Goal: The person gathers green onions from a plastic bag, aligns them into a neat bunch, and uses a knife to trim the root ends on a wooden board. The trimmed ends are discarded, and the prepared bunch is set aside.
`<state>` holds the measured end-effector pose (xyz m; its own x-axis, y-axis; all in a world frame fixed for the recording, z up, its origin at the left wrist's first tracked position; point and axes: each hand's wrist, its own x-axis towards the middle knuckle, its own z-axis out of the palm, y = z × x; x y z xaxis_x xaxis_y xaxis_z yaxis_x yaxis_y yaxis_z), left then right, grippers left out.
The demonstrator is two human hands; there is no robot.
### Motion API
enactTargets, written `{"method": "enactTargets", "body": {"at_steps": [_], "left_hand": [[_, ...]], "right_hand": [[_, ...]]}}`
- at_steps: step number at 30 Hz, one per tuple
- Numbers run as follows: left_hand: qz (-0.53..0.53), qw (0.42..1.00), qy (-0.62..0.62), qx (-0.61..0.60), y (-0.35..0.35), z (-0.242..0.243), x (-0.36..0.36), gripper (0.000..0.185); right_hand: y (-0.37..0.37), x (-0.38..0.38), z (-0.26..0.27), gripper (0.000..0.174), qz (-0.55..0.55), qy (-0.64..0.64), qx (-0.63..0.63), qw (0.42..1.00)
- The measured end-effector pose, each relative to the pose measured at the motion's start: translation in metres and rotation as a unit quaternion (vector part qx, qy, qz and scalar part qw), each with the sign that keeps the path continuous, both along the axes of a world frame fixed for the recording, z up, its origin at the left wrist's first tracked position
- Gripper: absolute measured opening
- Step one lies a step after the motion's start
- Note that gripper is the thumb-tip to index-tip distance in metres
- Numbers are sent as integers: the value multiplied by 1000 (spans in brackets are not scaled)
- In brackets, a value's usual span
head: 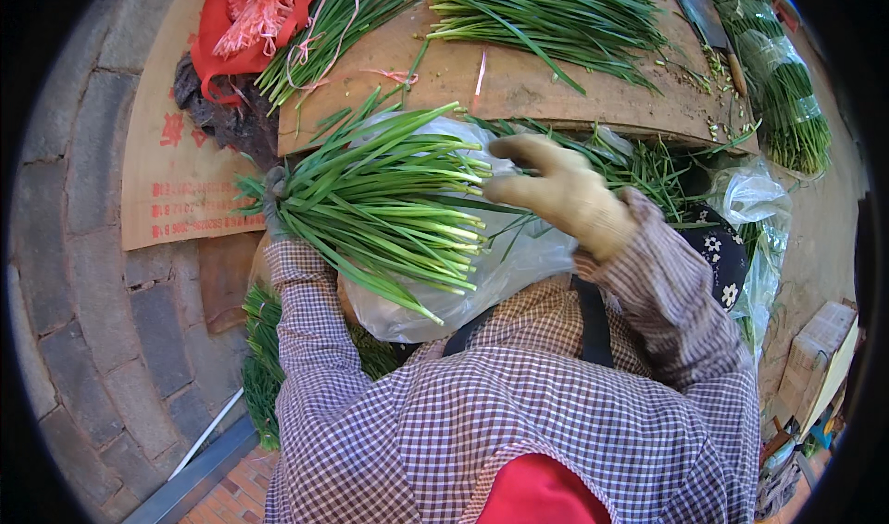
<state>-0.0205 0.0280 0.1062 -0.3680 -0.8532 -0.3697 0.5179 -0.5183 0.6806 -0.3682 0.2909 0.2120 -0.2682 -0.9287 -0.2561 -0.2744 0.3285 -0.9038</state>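
My left hand point(275, 201), in a greyish glove, grips a fanned bunch of garlic chives point(396, 204) near its leafy end. The pale cut ends of the stems point right. Beside those ends is my right hand point(569, 194), in a beige knit glove, slightly blurred. Its thumb and fingers are spread with nothing visible between them; one fingertip is very near or touching a stem. A clear plastic sheet point(410, 316) lies over my lap beneath the bunch. More loose chives point(646, 177) lie beyond my right hand.
A wooden board point(555, 104) ahead carries a large chive pile point(542, 17), a cleaver point(700, 17) and stem scraps. At the left, a red bag point(208, 45) holds pink plastic ties point(260, 20). Plastic-wrapped chives point(778, 73) lie right; a cardboard box point(816, 357) stands lower right.
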Motion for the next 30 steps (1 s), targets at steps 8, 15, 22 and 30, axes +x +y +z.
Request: {"method": "enactTargets", "body": {"at_steps": [8, 15, 22, 30], "left_hand": [[-42, 998, -43, 10, -6, 11, -8, 14], [-86, 988, 125, -16, -12, 1, 6, 14], [-47, 998, 29, -14, -4, 7, -3, 15], [-36, 999, 5, -15, 2, 14, -11, 15]], "right_hand": [[-43, 42, -50, 39, -126, -124, -51, 983], [16, 3, -53, 6, 19, 272, -166, 948], [46, -28, -15, 38, -1, -113, -52, 992], [-12, 3, -3, 38, 134, 164, -38, 977]]}}
